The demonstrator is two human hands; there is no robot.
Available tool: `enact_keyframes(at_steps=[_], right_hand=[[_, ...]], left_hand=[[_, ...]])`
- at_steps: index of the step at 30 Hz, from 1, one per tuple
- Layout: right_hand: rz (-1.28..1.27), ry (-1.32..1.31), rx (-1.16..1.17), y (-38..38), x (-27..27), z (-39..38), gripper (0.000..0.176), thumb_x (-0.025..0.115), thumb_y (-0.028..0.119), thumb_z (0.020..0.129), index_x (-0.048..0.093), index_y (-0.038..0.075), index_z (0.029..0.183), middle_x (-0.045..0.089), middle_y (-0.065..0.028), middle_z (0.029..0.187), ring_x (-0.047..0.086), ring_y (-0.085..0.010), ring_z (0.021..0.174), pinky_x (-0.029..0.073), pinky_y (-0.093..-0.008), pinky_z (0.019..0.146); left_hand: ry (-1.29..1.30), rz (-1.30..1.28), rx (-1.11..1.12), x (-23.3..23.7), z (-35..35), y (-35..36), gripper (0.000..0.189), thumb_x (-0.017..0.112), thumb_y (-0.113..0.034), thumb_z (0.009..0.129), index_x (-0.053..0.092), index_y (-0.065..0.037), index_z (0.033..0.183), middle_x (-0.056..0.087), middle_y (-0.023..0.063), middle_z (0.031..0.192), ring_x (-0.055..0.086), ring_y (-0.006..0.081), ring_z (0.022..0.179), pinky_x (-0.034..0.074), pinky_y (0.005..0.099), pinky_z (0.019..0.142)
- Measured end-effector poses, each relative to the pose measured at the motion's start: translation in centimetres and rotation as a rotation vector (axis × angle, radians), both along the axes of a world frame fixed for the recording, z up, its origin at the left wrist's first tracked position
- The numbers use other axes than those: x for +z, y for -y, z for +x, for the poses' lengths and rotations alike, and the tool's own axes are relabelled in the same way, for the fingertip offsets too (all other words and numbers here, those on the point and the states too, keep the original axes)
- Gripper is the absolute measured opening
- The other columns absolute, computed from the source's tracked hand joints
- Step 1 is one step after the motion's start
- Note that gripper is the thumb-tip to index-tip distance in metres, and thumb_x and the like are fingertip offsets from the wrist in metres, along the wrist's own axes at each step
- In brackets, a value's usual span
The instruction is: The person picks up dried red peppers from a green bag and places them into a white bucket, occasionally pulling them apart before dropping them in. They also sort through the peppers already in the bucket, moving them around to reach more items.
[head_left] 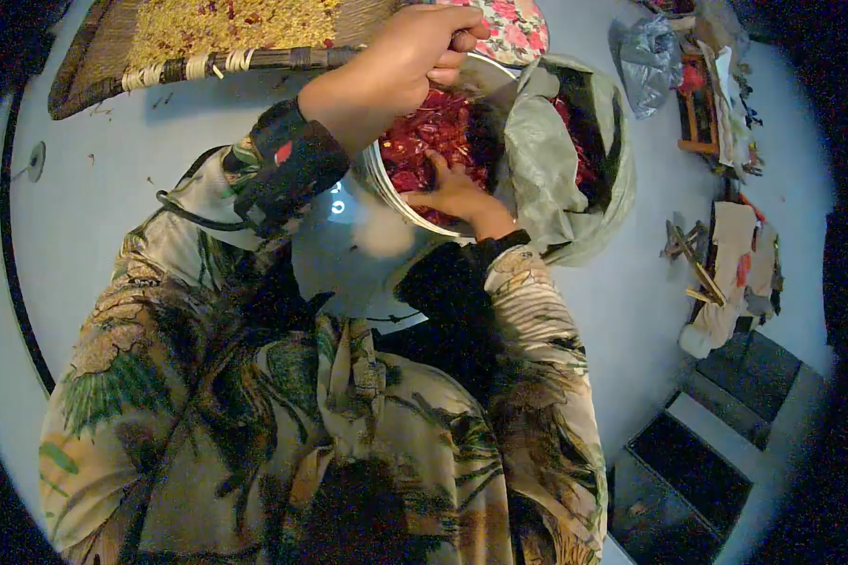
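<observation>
A white bucket stands in front of me, holding dried red chillies. My right hand reaches into it with thumb and fingers apart, resting against the chillies by the near rim. Above the far side of the bucket is my left hand, its fingers curled closed; what they hold, if anything, is hidden. Against the bucket's right side leans a pale green woven sack, its mouth open and more red chillies inside.
A woven tray with yellow seeds lies at the far left. Behind the bucket is a floral cushion. To the right are a grey plastic bag, a low stool, a cloth-covered seat and dark floor panels.
</observation>
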State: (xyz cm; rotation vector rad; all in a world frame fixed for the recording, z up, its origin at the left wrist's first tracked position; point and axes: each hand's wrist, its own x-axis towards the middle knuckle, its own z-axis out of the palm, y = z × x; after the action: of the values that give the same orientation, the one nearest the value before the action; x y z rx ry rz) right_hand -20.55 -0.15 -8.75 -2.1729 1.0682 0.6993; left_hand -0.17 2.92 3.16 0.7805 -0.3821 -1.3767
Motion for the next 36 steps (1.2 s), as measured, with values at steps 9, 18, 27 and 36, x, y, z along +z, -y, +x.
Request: enact_keyframes(at_steps=[9,18,27,36], right_hand=[[-0.124,-0.166,0.147,-0.5,-2.4,0.7,0.105,0.073,0.048,0.060,0.018,0.012,0.141,0.029,-0.0322,0.134,0.042,-0.0432,0.118,0.037,-0.0455,0.097],[-0.311,-0.073,0.280,-0.1,-4.1,0.9,0.072,0.071,0.021,0.069,0.035,0.010,0.132,0.058,-0.0248,0.102,0.060,-0.0372,0.092,0.049,-0.0435,0.077],[-0.102,0.385,-0.032,2.5,-3.1,-0.4,0.063,0.072,0.004,0.064,0.048,0.007,0.122,0.064,-0.0163,0.088,0.063,-0.0255,0.082,0.051,-0.0361,0.073],[0.451,0.817,-0.539,5.0,1.9,0.6,0.045,0.068,0.004,0.070,0.054,0.004,0.113,0.063,-0.0074,0.100,0.061,-0.0187,0.088,0.049,-0.0321,0.079]], left_hand=[[-0.038,-0.076,-0.081,-1.2,0.4,0.4,0.018,0.047,-0.021,0.091,0.049,-0.008,0.079,0.037,-0.0051,0.061,0.027,0.0029,0.043,0.018,0.0183,0.036],[0.048,0.012,0.016,0.2,-0.3,-0.1,0.018,0.048,-0.020,0.091,0.049,-0.008,0.078,0.038,-0.0048,0.061,0.027,0.0031,0.043,0.019,0.0190,0.036],[0.015,0.018,0.026,0.7,-0.2,-0.1,0.016,0.047,-0.018,0.091,0.050,-0.005,0.081,0.038,-0.0049,0.061,0.026,0.0030,0.042,0.019,0.0184,0.036],[0.018,0.001,0.025,0.6,0.0,-0.2,0.016,0.047,-0.019,0.090,0.050,-0.005,0.082,0.037,-0.0047,0.061,0.027,0.0030,0.043,0.019,0.0183,0.037]])
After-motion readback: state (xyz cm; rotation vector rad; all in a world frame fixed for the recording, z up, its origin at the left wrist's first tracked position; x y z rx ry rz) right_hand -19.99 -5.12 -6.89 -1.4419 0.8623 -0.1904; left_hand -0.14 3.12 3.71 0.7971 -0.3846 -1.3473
